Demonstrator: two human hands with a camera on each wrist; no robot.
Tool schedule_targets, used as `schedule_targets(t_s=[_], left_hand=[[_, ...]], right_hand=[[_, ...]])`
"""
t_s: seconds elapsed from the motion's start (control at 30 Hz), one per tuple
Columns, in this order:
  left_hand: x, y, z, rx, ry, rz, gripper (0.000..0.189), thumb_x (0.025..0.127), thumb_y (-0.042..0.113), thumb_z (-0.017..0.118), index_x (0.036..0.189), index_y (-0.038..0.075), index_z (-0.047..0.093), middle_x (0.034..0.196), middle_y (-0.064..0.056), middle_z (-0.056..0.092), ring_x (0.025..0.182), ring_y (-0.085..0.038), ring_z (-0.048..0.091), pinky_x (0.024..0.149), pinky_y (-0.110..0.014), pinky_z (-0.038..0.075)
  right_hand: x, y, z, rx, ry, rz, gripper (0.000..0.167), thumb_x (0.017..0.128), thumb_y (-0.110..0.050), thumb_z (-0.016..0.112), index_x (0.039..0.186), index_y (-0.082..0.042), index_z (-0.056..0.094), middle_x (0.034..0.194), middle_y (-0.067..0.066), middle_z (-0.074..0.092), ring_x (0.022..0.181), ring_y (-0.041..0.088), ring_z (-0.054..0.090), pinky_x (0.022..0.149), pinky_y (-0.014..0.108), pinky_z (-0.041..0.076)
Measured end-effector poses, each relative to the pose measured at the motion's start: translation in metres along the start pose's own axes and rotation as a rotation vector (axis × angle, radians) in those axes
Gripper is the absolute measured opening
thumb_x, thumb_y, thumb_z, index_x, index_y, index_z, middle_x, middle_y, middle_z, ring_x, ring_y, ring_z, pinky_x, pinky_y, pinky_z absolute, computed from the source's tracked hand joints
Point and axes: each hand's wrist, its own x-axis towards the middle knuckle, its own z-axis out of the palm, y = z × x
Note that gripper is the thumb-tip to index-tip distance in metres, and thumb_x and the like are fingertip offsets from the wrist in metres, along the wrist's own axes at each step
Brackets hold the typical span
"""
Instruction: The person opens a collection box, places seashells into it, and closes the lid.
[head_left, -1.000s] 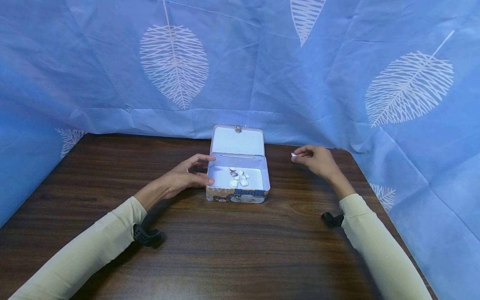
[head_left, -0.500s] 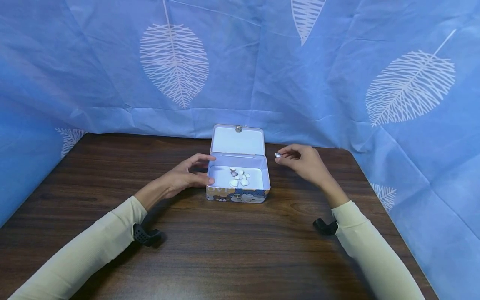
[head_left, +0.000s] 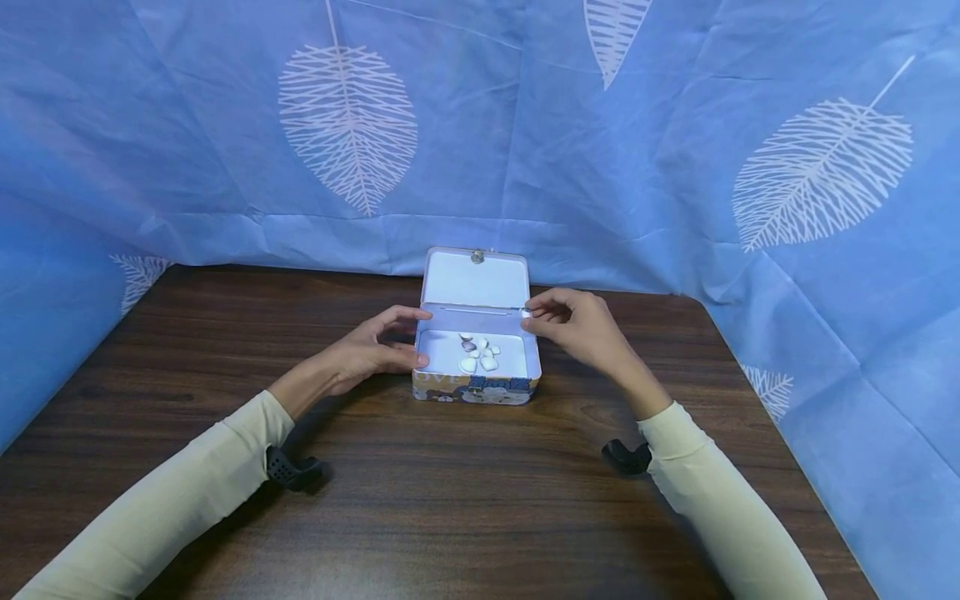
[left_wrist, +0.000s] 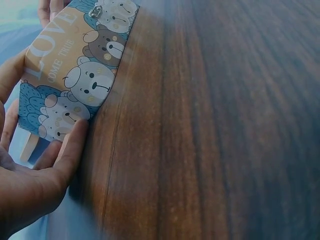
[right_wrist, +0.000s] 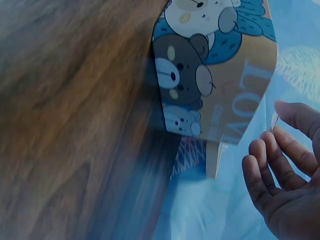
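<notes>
A small tin box (head_left: 476,390) stands on the table with its lid raised; bears and the word LOVE are printed on it. Several small whitish seashells (head_left: 488,364) lie on its floor, one of them brownish. My left hand (head_left: 360,354) holds the box's left end, its thumb and forefinger at the rim. Between right thumb and forefinger, my right hand (head_left: 581,327) pinches a small white shell (right_wrist: 274,121) over the box's right rear corner. In the left wrist view, fingers (left_wrist: 72,150) touch the printed wall near its lower corner.
The dark wooden table (head_left: 420,492) reaches back to a blue leaf-patterned curtain (head_left: 480,125) close behind the box. The raised lid (head_left: 476,281) with its round clasp stands at the back of the box. Black wrist cameras (head_left: 292,471) sit under both sleeves.
My right hand has moved left with the shell, from beside the box to over its right edge. My left hand and the box have stayed in place.
</notes>
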Motion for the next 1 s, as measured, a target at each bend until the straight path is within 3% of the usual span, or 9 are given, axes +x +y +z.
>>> schedule_targets(t_s=[0.23, 0.5, 0.67, 0.9, 1.0], left_hand=[[0.0, 0.0, 0.0, 0.008, -0.005, 0.006, 0.081, 0.1, 0.008, 0.084, 0.17, 0.021, 0.045, 0.179, -0.02, 0.027, 0.162, -0.045, 0.039, 0.127, -0.059, 0.048], [-0.001, 0.0, 0.0, 0.021, -0.021, 0.013, 0.08, 0.103, 0.008, 0.082, 0.172, 0.02, 0.043, 0.18, -0.021, 0.026, 0.155, -0.047, 0.05, 0.128, -0.06, 0.048], [-0.001, -0.001, -0.001, 0.041, -0.033, 0.03, 0.08, 0.105, 0.011, 0.081, 0.173, 0.02, 0.041, 0.181, -0.021, 0.025, 0.162, -0.047, 0.041, 0.128, -0.062, 0.048], [-0.001, 0.005, -0.004, 0.054, -0.038, 0.013, 0.084, 0.107, 0.017, 0.08, 0.176, 0.032, 0.035, 0.179, -0.02, 0.027, 0.162, -0.046, 0.043, 0.129, -0.063, 0.048], [0.0, 0.011, -0.009, 0.033, -0.018, 0.018, 0.081, 0.112, 0.019, 0.074, 0.179, 0.031, 0.029, 0.176, -0.023, 0.031, 0.162, -0.047, 0.042, 0.129, -0.064, 0.047]], right_hand=[[0.005, -0.006, 0.009, 0.027, -0.029, -0.015, 0.033, 0.105, -0.028, 0.083, 0.131, -0.009, 0.081, 0.116, 0.012, 0.081, 0.102, 0.026, 0.075, 0.091, 0.042, 0.061], [0.006, -0.003, 0.009, 0.033, -0.029, -0.016, 0.037, 0.104, -0.029, 0.083, 0.134, -0.007, 0.08, 0.118, 0.012, 0.081, 0.104, 0.026, 0.075, 0.093, 0.043, 0.062], [0.005, 0.002, 0.007, 0.028, -0.001, -0.002, 0.035, 0.106, -0.029, 0.082, 0.133, -0.007, 0.08, 0.117, 0.013, 0.082, 0.104, 0.027, 0.077, 0.093, 0.042, 0.062], [0.013, 0.017, 0.003, 0.043, 0.036, 0.037, 0.036, 0.109, -0.03, 0.078, 0.134, -0.005, 0.079, 0.124, 0.016, 0.082, 0.113, 0.032, 0.078, 0.099, 0.05, 0.064], [0.019, 0.023, 0.001, 0.054, 0.045, 0.064, 0.037, 0.111, -0.03, 0.075, 0.138, -0.005, 0.078, 0.128, 0.017, 0.081, 0.116, 0.035, 0.076, 0.097, 0.048, 0.062]])
